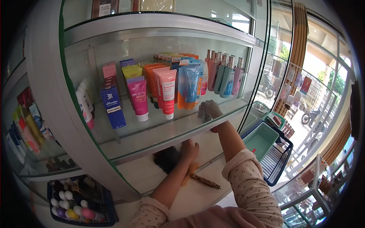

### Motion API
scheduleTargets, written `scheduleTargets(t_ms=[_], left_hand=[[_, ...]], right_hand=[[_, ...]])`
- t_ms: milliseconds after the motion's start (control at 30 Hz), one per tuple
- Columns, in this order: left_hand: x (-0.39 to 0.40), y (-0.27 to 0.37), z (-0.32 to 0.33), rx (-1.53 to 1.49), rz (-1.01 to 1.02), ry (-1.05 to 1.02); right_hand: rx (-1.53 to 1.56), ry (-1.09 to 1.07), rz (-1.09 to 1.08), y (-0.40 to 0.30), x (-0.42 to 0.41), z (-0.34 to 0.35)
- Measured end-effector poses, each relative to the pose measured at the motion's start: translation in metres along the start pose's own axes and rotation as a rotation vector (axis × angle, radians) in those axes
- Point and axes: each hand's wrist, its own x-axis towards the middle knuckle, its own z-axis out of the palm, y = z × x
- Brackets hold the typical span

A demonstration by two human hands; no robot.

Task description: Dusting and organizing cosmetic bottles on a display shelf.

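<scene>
My left hand [189, 149] is below the front edge of the glass shelf [176, 136], its fingers partly curled; whether it holds anything is unclear. Beside it lies a black duster head [166, 159], and a brown patterned handle [206, 181] with an orange part extends beyond my forearm. My right hand [213, 109] is bent at the shelf's right front, against small greyish objects [204, 112]; glass and reflections hide its grip. A small red thing [214, 129] shows below it. Behind stand a blue tube [191, 84], a pink-and-red tube [168, 94] and metal-capped bottles [227, 81].
A magenta tube [139, 99] and a blue perfume box [112, 105] stand left on the shelf. A dark blue basket [281, 159] with a green basket [261, 139] is at right. Another basket [109, 199] holds roll-on bottles at lower left, beside a white cabinet post [82, 114].
</scene>
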Motion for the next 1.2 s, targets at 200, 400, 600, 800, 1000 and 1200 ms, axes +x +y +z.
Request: scheduleTargets(t_ms=[200,400,600,800,1000,1200], left_hand=[[-0.003,0.002,0.004,0.001,0.013,0.042],[-0.002,0.013,0.011,-0.023,0.045,0.013],[0.000,0.004,-0.008,-0.037,0.038,0.027],[0.005,0.007,-0.023,-0.055,0.057,0.013],[0.005,0.017,-0.018,-0.123,0.019,-0.043],[0.006,0.015,-0.027,-0.093,0.001,-0.060]], right_hand=[[-0.079,0.046,0.063,0.013,0.005,0.012],[-0.148,0.001,0.074,0.019,-0.012,-0.018],[-0.200,-0.197,0.316,-0.042,-0.035,-0.084],[-0.415,-0.333,0.172,-0.039,-0.039,-0.091],[-0.315,-0.269,0.234,-0.003,-0.030,-0.067],[-0.260,-0.118,0.207,-0.007,-0.036,-0.064]])
